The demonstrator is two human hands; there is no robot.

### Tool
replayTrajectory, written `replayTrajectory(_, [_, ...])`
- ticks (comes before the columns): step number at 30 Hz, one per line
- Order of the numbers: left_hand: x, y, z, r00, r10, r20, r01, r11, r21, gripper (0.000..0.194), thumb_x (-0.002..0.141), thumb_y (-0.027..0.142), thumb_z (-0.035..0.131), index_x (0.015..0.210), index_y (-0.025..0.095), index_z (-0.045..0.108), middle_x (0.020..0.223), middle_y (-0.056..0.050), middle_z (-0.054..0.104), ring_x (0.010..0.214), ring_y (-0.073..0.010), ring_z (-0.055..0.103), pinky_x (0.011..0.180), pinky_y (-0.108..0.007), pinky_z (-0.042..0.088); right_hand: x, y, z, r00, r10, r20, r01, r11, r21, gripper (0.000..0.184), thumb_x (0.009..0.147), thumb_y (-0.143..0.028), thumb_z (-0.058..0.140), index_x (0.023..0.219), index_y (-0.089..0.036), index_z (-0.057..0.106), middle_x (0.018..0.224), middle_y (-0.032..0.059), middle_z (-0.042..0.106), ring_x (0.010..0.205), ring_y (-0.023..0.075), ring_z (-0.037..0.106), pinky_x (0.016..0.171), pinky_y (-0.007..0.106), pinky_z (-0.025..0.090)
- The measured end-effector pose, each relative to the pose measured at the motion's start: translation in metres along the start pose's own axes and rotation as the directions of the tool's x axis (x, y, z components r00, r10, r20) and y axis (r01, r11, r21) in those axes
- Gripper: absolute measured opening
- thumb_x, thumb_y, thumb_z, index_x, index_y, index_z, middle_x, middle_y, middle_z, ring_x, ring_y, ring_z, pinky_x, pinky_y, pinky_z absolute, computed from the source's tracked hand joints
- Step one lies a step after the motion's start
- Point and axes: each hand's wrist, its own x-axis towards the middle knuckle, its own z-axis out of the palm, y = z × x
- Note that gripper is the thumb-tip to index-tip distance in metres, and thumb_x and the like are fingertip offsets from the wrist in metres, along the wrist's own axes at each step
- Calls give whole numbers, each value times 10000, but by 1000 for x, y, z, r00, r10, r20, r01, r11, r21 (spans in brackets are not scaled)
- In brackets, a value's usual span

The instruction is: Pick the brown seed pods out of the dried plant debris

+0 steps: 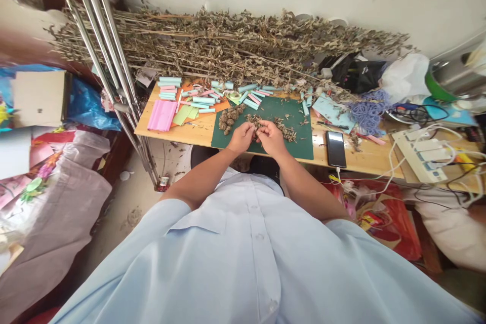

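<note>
My left hand (242,138) and my right hand (272,138) meet over a dark green cutting mat (296,147) near the front edge of the table. Both are closed, with fingers pinching dried plant material (255,120) between them. Just left of my left hand lies a cluster of brown rolled balls (228,119). To the right of my right hand is a loose heap of crumbled dried leaves (287,131) on the mat. My fingertips partly cover what they hold.
Long bundles of dried stalks (212,43) lie along the wall. Pale blue and pink paper rolls (205,100) and pink paper sheets (163,115) are at the left. A phone (336,149), purple cord (368,111) and power strip (419,154) sit right. Metal crutches (110,55) lean left.
</note>
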Motion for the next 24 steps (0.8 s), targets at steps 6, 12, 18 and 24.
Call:
replayTrajectory(6, [0,2,-1,1000,-4,3,3,1000,31,258,1015,322,470,805,186,533,662,19,556,596,-102,514,612,-241,413,0,3,-1,1000,10,5,-10,1000,-3,454,780,-287,648,1216,-199,559,812,-10,669,594,135,611,553,279,533])
replayTrajectory(12, [1,5,-1,999,-34,-34,33,999,-37,274,1016,343,480,794,187,517,627,32,528,518,-87,483,543,-235,393,-2,5,-3,1000,18,10,-18,1000,-26,483,781,-328,661,1236,-196,567,846,-2,681,595,130,614,532,265,514])
replayTrajectory(18, [1,0,2,993,-71,-90,66,996,-53,205,991,329,526,847,186,557,656,31,566,507,-79,478,528,-224,392,-8,10,-8,1000,20,-16,-21,1000,-23,467,774,-346,661,1210,-201,578,846,-5,685,579,124,611,520,258,507])
replayTrajectory(24, [5,-7,5,987,-112,-114,103,991,-84,81,912,244,604,882,191,552,634,47,553,510,-86,490,517,-218,393,-16,14,-17,997,31,-64,-31,1000,1,468,768,-370,687,1194,-205,585,841,-7,674,573,125,611,516,263,508])
